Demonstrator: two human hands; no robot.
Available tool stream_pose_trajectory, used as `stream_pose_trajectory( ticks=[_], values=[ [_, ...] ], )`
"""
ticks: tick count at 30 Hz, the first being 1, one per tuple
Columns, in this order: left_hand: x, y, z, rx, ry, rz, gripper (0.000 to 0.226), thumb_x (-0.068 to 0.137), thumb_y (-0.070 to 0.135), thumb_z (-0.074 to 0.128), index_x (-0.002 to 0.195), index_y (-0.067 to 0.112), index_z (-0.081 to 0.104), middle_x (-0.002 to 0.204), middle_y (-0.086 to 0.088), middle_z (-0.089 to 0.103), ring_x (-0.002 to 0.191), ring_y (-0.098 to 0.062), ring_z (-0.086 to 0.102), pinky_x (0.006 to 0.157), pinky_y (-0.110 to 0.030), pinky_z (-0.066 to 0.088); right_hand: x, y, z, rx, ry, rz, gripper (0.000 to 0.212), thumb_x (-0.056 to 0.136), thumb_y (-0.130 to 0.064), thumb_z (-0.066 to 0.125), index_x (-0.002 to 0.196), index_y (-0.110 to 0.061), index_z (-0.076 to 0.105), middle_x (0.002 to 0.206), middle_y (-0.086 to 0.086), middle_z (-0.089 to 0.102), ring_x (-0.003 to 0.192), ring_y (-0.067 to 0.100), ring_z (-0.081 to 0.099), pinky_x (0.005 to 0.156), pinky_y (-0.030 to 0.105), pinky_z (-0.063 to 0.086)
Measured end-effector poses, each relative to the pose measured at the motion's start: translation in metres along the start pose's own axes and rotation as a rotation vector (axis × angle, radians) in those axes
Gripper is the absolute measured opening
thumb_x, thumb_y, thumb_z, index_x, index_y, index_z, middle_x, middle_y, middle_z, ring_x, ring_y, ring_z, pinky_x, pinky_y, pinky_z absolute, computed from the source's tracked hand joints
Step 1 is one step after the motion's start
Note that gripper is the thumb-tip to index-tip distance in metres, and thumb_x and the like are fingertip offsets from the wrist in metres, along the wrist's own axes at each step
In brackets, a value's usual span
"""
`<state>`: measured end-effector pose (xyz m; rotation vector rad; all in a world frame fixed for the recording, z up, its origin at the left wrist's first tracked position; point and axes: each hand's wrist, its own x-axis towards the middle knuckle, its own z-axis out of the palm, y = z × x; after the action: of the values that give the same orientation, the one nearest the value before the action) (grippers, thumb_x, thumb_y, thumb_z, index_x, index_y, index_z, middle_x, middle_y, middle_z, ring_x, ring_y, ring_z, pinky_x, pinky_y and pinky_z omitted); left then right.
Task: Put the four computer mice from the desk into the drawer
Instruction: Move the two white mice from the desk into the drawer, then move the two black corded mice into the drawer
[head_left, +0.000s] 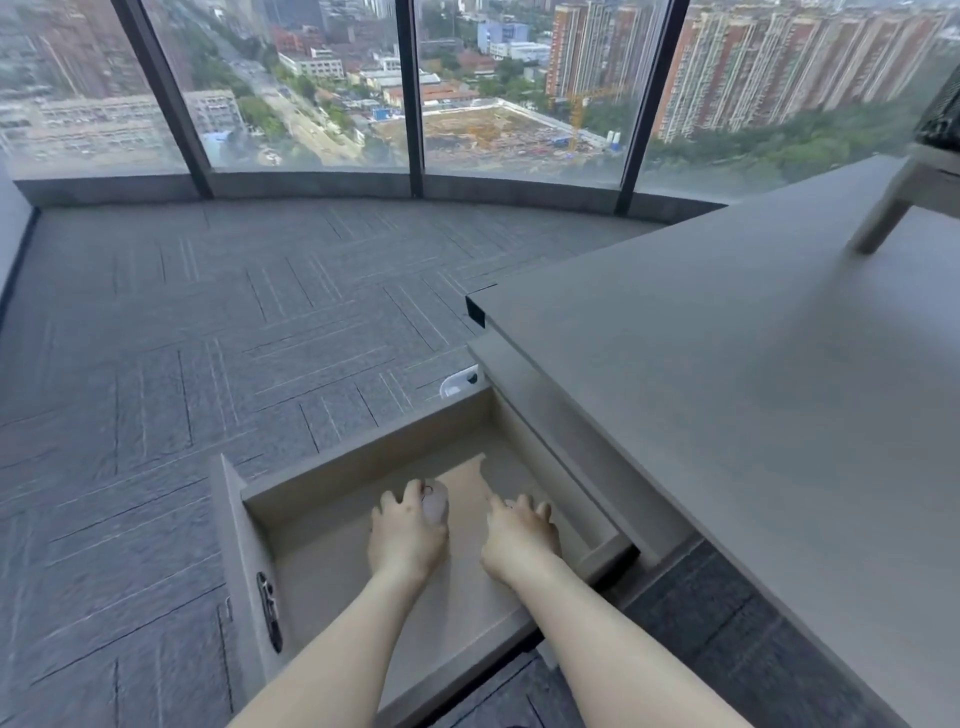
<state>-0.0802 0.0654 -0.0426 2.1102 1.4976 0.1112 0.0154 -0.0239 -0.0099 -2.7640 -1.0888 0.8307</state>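
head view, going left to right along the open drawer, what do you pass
drawer front with its handle → left hand over a pale mouse → right hand → drawer's right wall → desk top

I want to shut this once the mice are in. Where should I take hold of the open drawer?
Judging by its pose, grip the drawer by the dark handle on its front panel, coming from the carpet side with the left hand. The panel faces away from the desk, so pushing there should slide it straight in.
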Motion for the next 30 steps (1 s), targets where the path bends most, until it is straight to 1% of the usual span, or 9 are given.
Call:
stream_pose_trajectory(
  ticks=[5,10,15,18,20,23,26,28,30],
  values=[
    [-0.004,0.008,-0.008,-0.031,0.1,0.014,0.047,0.085,0.04,0.051,0.128,0.023,0.052,0.127,-0.014,0.051,0.117,-0.036,0.045,0.094,-0.041,0.04,-0.007,0.003,-0.007,0.061,0.077,-0.028,0.059,0.093,-0.015,0.046,0.147,-0.025,0.025,0.147,0.017,0.03,0.13,0.037,0.033,0.1,0.042,0.041],
    [-0.022,0.062,-0.047,-0.35,0.224,0.251,0.036,0.09,0.023,0.051,0.123,0.014,0.059,0.124,-0.013,0.057,0.115,-0.033,0.05,0.097,-0.038,0.038,-0.059,0.014,-0.067,0.35,0.41,-0.226,0.045,0.088,-0.008,0.042,0.132,-0.016,0.05,0.133,0.012,0.049,0.12,0.033,0.049,0.095,0.038,0.043],
    [-0.089,0.157,-0.076,-0.554,0.267,0.55,0.027,0.09,0.014,0.051,0.115,0.012,0.062,0.113,-0.005,0.062,0.093,-0.015,0.059,0.081,-0.025,0.044,-0.146,0.065,-0.141,0.508,0.814,-0.332,0.033,0.091,-0.002,0.046,0.117,-0.01,0.065,0.118,0.007,0.068,0.106,0.021,0.063,0.088,0.023,0.046],
    [-0.144,0.215,-0.075,-0.596,0.215,0.699,0.025,0.09,0.012,0.052,0.112,0.013,0.063,0.109,-0.001,0.062,0.088,-0.011,0.059,0.075,-0.02,0.043,-0.197,0.125,-0.17,0.551,1.004,-0.261,0.029,0.092,-0.005,0.049,0.113,-0.014,0.067,0.113,0.002,0.07,0.099,0.018,0.064,0.085,0.026,0.049],
    [-0.178,0.25,-0.063,-0.587,0.104,0.772,0.025,0.089,0.015,0.054,0.111,0.014,0.064,0.11,-0.002,0.062,0.086,-0.011,0.06,0.072,-0.018,0.043,-0.222,0.175,-0.179,0.504,1.093,-0.154,0.029,0.092,-0.006,0.05,0.113,-0.017,0.066,0.115,0.0,0.068,0.106,0.02,0.058,0.086,0.03,0.047],
    [-0.227,0.298,-0.029,-0.473,-0.129,0.847,0.034,0.085,0.024,0.061,0.118,0.018,0.062,0.119,-0.006,0.059,0.099,-0.02,0.061,0.085,-0.03,0.049,-0.249,0.258,-0.181,0.401,1.206,0.075,0.034,0.087,-0.003,0.053,0.115,-0.015,0.065,0.121,0.006,0.065,0.114,0.029,0.048,0.092,0.033,0.039],
    [-0.275,0.336,0.008,-0.343,-0.297,0.894,0.052,0.081,0.038,0.063,0.13,0.025,0.051,0.129,-0.005,0.051,0.118,-0.023,0.053,0.092,-0.034,0.048,-0.271,0.333,-0.175,0.349,1.154,0.363,0.046,0.083,-0.004,0.051,0.126,-0.018,0.059,0.131,0.01,0.056,0.116,0.036,0.042,0.101,0.043,0.037],
    [-0.302,0.358,0.032,-0.271,-0.357,0.89,0.064,0.077,0.044,0.061,0.136,0.028,0.043,0.134,-0.006,0.048,0.125,-0.024,0.046,0.094,-0.034,0.044,-0.283,0.369,-0.168,0.338,1.0,0.505,0.055,0.083,-0.012,0.051,0.137,-0.024,0.047,0.142,0.01,0.045,0.127,0.036,0.036,0.107,0.045,0.033],
    [-0.323,0.376,0.054,-0.163,-0.36,0.875,0.07,0.073,0.046,0.059,0.139,0.03,0.039,0.136,-0.008,0.049,0.126,-0.029,0.043,0.099,-0.037,0.041,-0.291,0.392,-0.161,0.366,0.847,0.555,0.063,0.085,-0.02,0.053,0.145,-0.028,0.034,0.15,0.011,0.034,0.134,0.036,0.029,0.11,0.044,0.03]
  ],
)
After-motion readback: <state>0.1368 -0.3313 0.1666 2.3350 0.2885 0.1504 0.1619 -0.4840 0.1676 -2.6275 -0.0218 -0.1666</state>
